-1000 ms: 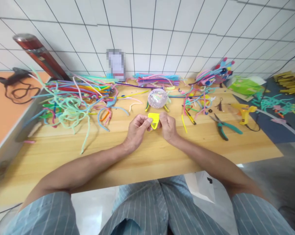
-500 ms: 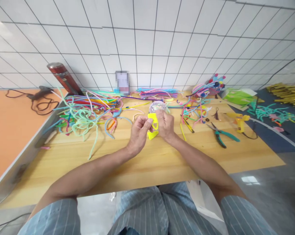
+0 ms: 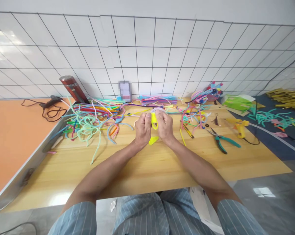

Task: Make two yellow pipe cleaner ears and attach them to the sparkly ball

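Between my two hands is a bright yellow piece with a loop (image 3: 154, 121) hanging at its lower end; I cannot make out its material. My left hand (image 3: 142, 130) grips its left side, thumb pressed against the curled fingers. On the opposite side my right hand (image 3: 164, 128) is closed on it as well, thumb up. Just below, a small yellow flat piece (image 3: 153, 140) lies on the wooden table (image 3: 137, 169). Behind my fingertips the top of a clear, shiny round thing (image 3: 157, 109) shows, mostly hidden.
Tangled pipe cleaners (image 3: 88, 122) cover the left side, with a red flask (image 3: 74, 89) behind. To the right lie a yellow cutter knife (image 3: 187, 130), pliers (image 3: 222, 140) and a yellow glue gun (image 3: 239, 125) with its cord. A pipe-cleaner bundle (image 3: 158, 100) rests near the tiled wall.
My left hand has turned more upright and come closer to my right hand, around the yellow looped piece. The round thing is more covered now. The whole view has tilted and shifted slightly.
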Available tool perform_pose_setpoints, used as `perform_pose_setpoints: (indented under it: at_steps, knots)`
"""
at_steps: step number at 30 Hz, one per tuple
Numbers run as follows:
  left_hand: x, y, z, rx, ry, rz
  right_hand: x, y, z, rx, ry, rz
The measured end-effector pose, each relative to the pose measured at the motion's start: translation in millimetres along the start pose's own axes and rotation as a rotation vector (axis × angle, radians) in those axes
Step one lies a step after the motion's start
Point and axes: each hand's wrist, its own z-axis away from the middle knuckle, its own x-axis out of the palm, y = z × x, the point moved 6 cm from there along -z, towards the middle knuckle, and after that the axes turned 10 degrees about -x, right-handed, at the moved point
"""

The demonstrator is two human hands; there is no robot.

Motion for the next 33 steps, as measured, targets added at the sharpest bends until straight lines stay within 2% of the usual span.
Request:
perform_pose_setpoints:
  at_steps: [4, 8, 13, 19, 25, 30, 33]
  knots:
    - [4.6, 11, 1, 0.128, 0.071, -0.038, -1, 1, -2, 0.004, 0.045, -0.031]
    - [11.7, 19, 2, 0.152, 0.054, -0.048, -3, 1, -2, -0.024, 0.073, -0.016]
    - [9.0, 22, 0, 0.188, 0.074, -0.075, 1, 2, 1, 0.018, 0.049, -0.090]
    - [4.9, 16, 1, 0.182, 0.025, -0.060, 6, 0, 8, -0.009, 0.018, -0.080]
    - [3.2, 14, 4, 0.159, 0.045, -0.012, 6, 1, 13, -0.074, -0.005, -0.030]
    - [7.1, 14, 5, 0.115, -0.041, 0.051, 2, 0, 11, -0.059, 0.009, 0.008]
    - [7.5, 16, 7, 0.150, -0.068, -0.001, 0, -2, 9, -0.061, 0.019, 0.003]
